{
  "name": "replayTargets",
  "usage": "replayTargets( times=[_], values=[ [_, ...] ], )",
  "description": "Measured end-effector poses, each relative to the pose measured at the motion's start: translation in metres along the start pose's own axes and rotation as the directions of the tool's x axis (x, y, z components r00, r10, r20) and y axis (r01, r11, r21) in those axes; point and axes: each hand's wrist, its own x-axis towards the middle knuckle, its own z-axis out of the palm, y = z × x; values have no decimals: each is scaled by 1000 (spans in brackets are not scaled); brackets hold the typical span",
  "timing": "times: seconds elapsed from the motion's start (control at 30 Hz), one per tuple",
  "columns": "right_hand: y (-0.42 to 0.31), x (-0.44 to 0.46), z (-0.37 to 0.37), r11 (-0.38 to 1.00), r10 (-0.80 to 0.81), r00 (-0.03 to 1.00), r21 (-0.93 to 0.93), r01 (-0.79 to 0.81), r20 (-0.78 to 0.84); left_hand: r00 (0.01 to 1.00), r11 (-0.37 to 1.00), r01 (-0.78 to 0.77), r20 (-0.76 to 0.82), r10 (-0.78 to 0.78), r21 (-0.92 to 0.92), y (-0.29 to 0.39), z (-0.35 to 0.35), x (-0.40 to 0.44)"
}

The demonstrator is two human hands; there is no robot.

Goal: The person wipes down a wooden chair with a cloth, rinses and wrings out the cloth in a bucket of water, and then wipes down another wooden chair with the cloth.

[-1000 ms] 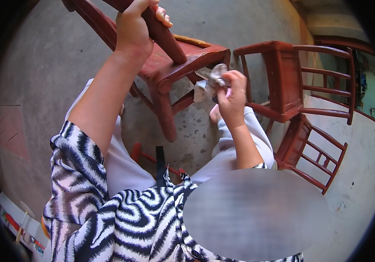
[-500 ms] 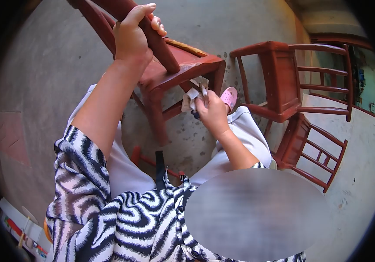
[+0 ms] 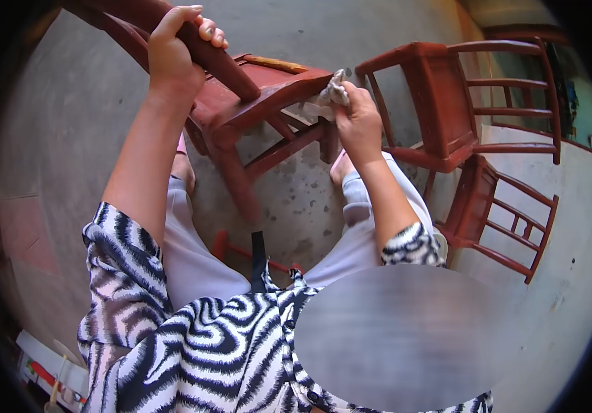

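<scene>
A dark red wooden chair (image 3: 247, 113) stands tilted between my legs. My left hand (image 3: 175, 48) is wrapped around a thick rail of its back, at the upper left. In my right hand (image 3: 361, 124) is a crumpled whitish cloth (image 3: 337, 89), gripped at the chair's near right corner, where it touches or nearly touches the seat edge. The fingers of that hand are partly hidden behind its back. A lighter, bare-wood strip shows along the far edge of the seat.
Two more red wooden chairs, a larger one (image 3: 440, 103) and a smaller one (image 3: 471, 199), are at the right. A red bar (image 3: 241, 251) lies low between my legs. The concrete floor (image 3: 89, 138) has dark spots. White and red items (image 3: 44, 372) sit at the lower left.
My right hand has moved up with the cloth, from below the seat to its right corner. The left hand keeps its hold, and the chair appears further left and up in view.
</scene>
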Motion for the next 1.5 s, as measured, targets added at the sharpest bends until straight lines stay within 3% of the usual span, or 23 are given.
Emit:
replayTargets(
  times=[0.03,0.1,0.17,0.23,0.3,0.37,0.43,0.5,0.6,0.7,0.77,0.83,0.97,1.0,1.03,1.1,1.13,1.2,1.23,1.3,1.4,1.43,1.5],
  values=[
    [3,-3,3,1000,20,1000,14,-20,21,1000,1000,7,13,-7,-1,-1,1,0],
    [9,-11,3,1000,-3,997,-22,5,73,994,999,2,-106,-6,-42,-2,-1,2],
    [12,-36,1,988,25,963,-152,16,269,994,998,-14,-113,7,-61,-5,-9,6],
    [31,-53,11,990,91,936,-132,-48,341,980,990,-71,-193,46,-123,-2,-18,16],
    [37,-64,11,948,313,722,-252,-195,617,970,987,-106,-229,76,-122,3,-23,18],
    [34,-58,10,944,329,776,-208,-257,538,945,980,-150,-311,104,-128,6,-30,18],
    [15,-34,-3,932,289,950,192,-308,122,942,978,-163,-314,115,-129,6,-39,17],
    [0,-4,-8,955,223,974,213,-208,-48,951,980,-146,-291,101,-138,7,-41,18],
    [10,12,9,993,98,995,62,-98,2,959,985,-129,-266,96,-110,9,-34,13],
    [15,-1,21,990,117,987,-85,-108,109,962,989,-112,-258,85,-92,6,-28,11],
    [22,-7,18,989,130,984,-86,-120,120,970,988,-95,-233,65,-121,1,-30,10],
    [34,-14,14,930,321,929,-246,-273,183,969,984,-108,-235,72,-142,-1,-28,9],
    [42,-7,10,885,433,866,-301,-356,249,952,983,-138,-288,98,-121,1,-23,9],
    [27,-5,9,912,397,897,26,-409,197,954,982,-139,-282,98,-131,1,-25,10],
    [16,-4,12,842,383,914,355,-406,136,957,981,-138,-274,97,-137,2,-26,9],
    [17,-10,36,784,337,920,481,-392,200,956,983,-138,-276,101,-119,2,-23,8],
    [5,-13,39,779,345,917,485,-398,199,950,982,-144,-297,102,-124,0,-20,7],
    [-20,-20,41,913,307,941,234,-333,140,946,981,-148,-308,103,-129,0,-16,8],
    [-25,-24,40,914,309,941,231,-334,136,938,980,-159,-327,112,-120,-1,-14,8],
    [-34,-33,36,953,152,981,247,-178,119,930,978,-172,-348,121,-119,-2,-14,9],
    [-67,-55,34,907,143,959,355,-226,245,929,982,-153,-354,105,-113,0,-14,11],
    [-82,-61,32,919,33,972,376,-121,232,933,983,-150,-344,105,-106,0,-13,12],
    [-89,-58,30,832,106,916,469,-295,388,936,986,-142,-335,106,-86,3,-9,15]
  ],
)
